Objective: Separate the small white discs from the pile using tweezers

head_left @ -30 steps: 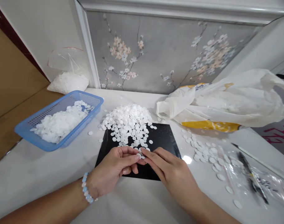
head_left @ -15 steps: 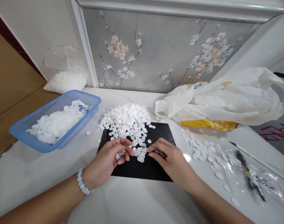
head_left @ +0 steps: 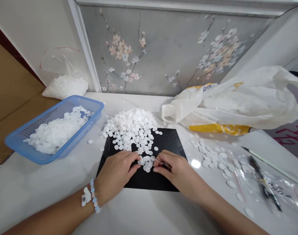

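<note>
White round discs (head_left: 133, 122) form a heap that spills onto a black mat (head_left: 151, 181). At the front of the spill lies a small cluster of discs (head_left: 147, 164). My left hand (head_left: 119, 168) is palm down over the mat's left side, thumb and forefinger at the cluster's left edge. Its other fingers are curled under and hidden; discs were in them a moment before. A thin metal tool (head_left: 161, 162), perhaps tweezers, is pinched in my right hand (head_left: 174, 168). The tool's tip reaches the cluster's right edge. A beaded bracelet (head_left: 94, 197) circles my left wrist.
A blue basket (head_left: 44, 160) with discs stands at the left, before a clear bag of white pieces (head_left: 65, 86). On the right lie a white plastic bag (head_left: 237, 107), loose discs (head_left: 210, 155), a dark pen-like tool (head_left: 263, 182) and clear packets (head_left: 283, 192).
My left hand has turned from palm inward, with discs showing in its fingers, to palm down beside the cluster. My right hand stays nearly in place with its tool. The view has shifted slightly.
</note>
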`<state>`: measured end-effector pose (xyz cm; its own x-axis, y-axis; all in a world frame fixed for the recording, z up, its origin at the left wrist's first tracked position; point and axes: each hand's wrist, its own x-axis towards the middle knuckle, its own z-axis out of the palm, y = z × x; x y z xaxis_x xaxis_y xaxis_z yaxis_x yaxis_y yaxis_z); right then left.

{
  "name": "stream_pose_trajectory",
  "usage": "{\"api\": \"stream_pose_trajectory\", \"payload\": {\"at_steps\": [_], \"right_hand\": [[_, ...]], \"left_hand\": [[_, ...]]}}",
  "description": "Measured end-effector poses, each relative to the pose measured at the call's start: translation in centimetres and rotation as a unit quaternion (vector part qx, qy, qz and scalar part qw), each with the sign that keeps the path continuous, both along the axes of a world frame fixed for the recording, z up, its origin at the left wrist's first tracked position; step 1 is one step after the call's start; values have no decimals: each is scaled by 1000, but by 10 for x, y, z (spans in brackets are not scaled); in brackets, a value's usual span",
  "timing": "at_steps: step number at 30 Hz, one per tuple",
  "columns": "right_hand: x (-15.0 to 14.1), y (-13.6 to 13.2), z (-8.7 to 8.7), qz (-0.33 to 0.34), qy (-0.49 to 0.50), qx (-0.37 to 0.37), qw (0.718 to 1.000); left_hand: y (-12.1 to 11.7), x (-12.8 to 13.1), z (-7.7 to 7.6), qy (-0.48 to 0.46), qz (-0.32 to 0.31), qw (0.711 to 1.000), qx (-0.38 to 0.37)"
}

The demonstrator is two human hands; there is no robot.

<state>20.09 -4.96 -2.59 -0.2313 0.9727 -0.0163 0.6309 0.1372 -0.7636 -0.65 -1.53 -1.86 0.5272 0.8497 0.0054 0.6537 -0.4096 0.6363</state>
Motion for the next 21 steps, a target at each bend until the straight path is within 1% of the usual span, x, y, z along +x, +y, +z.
{"api": "stream_pose_trajectory", "payload": {"at_steps": [3,5,8,12,14,17,19,21], "right_hand": [[-2,0,-1,-2,1,13,1000],[-4,0,-1,10,-8,19,1000],[-7,0,-1,18,-31,30,999],[-4,1,0,16,-35,38,999],[-1,2,0,9,-35,33,999],[3,2,1,-20,-30,22,999],[4,1,2,-43,-17,12,999],[3,1,4,-57,-7,13,998]], "left_hand": [[1,0,0,34,-14,999,20],[0,0,1,28,-22,999,27],[-1,1,3,14,-32,999,24],[-3,1,6,28,-47,998,6],[-3,1,7,30,-44,999,0],[-3,1,7,18,-41,999,0],[-3,3,5,15,-59,998,15],[-4,7,2,29,-92,995,38]]}}
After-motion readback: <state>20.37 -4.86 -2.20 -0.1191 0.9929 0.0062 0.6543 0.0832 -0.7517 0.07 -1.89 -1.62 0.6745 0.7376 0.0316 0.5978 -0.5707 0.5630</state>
